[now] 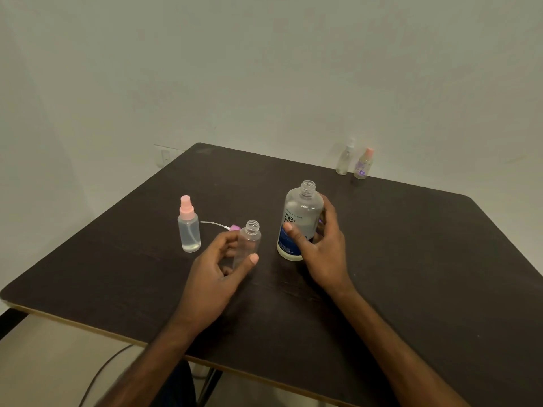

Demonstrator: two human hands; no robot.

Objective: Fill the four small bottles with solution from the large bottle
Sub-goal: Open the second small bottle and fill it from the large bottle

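With the left hand (219, 267) curled loosely around the uncapped small bottle (248, 242) on the table (411, 259) and the right hand (318, 245) grasping the open large bottle (299, 221) beside it, pouring bottle 2 looks next, needing a steady tilt.

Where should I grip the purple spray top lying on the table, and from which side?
Take the purple spray top by its cap, from above: it lies flat behind the open small bottle held by the left hand. Its thin dip tube trails left and looks too slender to pinch.
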